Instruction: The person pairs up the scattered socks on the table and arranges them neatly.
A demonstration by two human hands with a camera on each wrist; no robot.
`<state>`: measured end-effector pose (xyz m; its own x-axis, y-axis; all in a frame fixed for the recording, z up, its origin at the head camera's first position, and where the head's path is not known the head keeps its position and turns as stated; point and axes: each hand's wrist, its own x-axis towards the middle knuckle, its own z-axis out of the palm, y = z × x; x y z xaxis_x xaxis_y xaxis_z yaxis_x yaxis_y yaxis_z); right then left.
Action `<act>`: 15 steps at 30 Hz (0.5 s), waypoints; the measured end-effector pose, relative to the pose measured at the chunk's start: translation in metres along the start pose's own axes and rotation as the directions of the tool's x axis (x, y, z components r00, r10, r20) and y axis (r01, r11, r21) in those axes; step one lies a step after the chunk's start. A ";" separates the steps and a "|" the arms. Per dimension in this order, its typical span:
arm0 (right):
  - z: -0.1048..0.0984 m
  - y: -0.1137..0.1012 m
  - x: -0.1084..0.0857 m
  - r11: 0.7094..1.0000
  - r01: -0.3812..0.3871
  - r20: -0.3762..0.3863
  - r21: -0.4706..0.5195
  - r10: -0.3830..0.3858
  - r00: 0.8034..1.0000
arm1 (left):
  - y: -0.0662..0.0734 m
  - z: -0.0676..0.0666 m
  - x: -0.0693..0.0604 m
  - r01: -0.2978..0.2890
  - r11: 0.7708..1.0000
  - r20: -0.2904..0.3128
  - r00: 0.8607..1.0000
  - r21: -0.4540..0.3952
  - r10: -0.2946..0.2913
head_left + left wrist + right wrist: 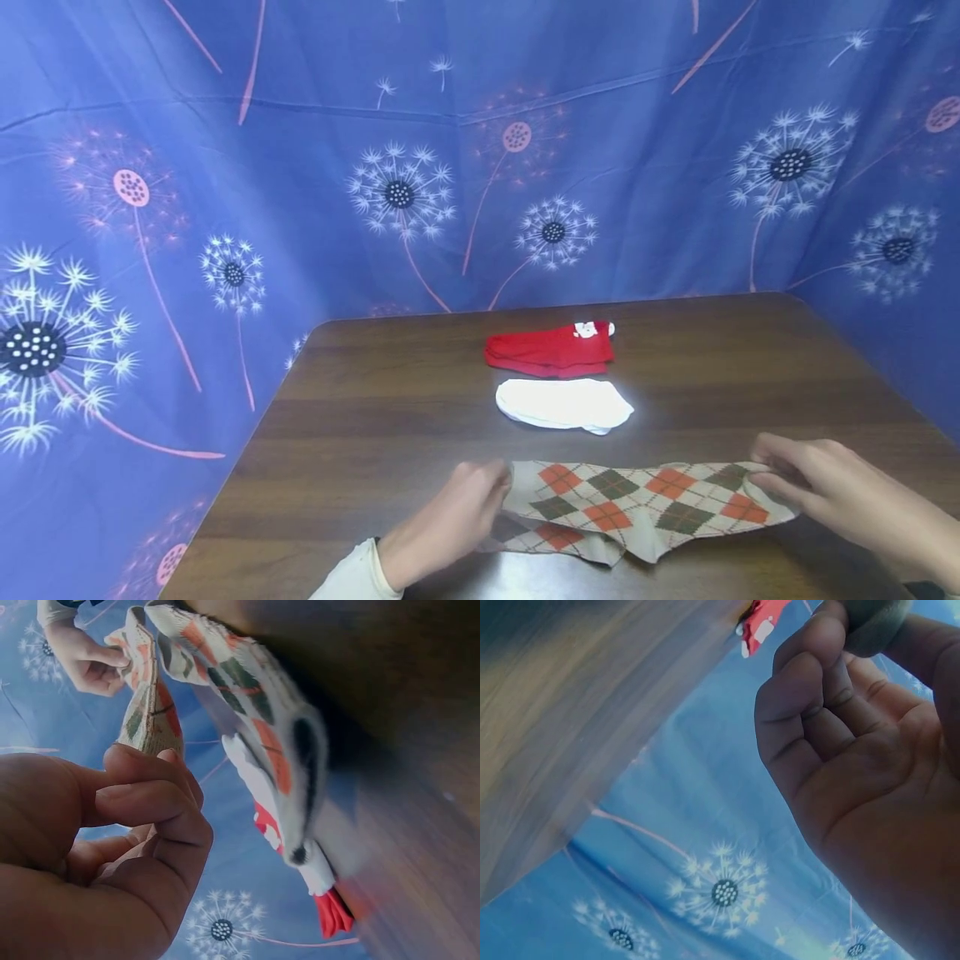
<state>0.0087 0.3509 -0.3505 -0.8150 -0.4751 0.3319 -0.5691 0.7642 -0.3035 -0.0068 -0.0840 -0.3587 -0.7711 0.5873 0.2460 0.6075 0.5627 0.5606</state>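
Observation:
An argyle sock (pixel 645 500) in beige, orange and dark green stretches sideways just above the table's near side. My left hand (pixel 468 508) pinches its left end, and my right hand (pixel 813 487) pinches the other end between thumb and fingers. A second argyle sock (pixel 551 537) hangs below and behind the first one. In the left wrist view, my left fingers (pixel 150 795) curl at the sock's edge, while the hanging sock (pixel 255 712) dangles beside it. The right wrist view shows only a small beige bit of sock (pixel 877 626) at my right fingertips.
Beyond the argyle socks, white socks (pixel 562 404) lie flat on the brown wooden table (pixel 360 417). Folded red socks (pixel 551 350) with a white figure lie behind them. A blue dandelion-print cloth (pixel 315 192) hangs at the table's back and sides.

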 end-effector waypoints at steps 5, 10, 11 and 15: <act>0.006 -0.001 0.010 1.000 0.024 -0.001 0.010 -0.024 1.000 | -0.005 -0.004 -0.005 0.021 1.000 0.004 1.000 0.009 -0.021; 0.011 -0.007 0.019 0.999 0.035 -0.001 0.026 -0.035 0.999 | -0.009 -0.009 -0.011 0.026 0.999 -0.026 0.999 0.038 -0.025; 0.011 -0.009 0.021 0.999 0.037 -0.004 0.028 -0.037 0.999 | -0.010 -0.010 -0.012 0.023 0.999 -0.033 0.999 0.041 -0.022; 0.015 -0.014 0.026 0.998 0.041 0.002 0.047 -0.041 0.999 | -0.014 -0.011 -0.018 0.027 0.998 -0.048 0.999 0.052 -0.025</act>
<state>-0.0062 0.3212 -0.3512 -0.7910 -0.5070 0.3425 -0.6066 0.7228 -0.3311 -0.0035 -0.1089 -0.3620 -0.7943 0.5443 0.2700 0.5952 0.6080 0.5254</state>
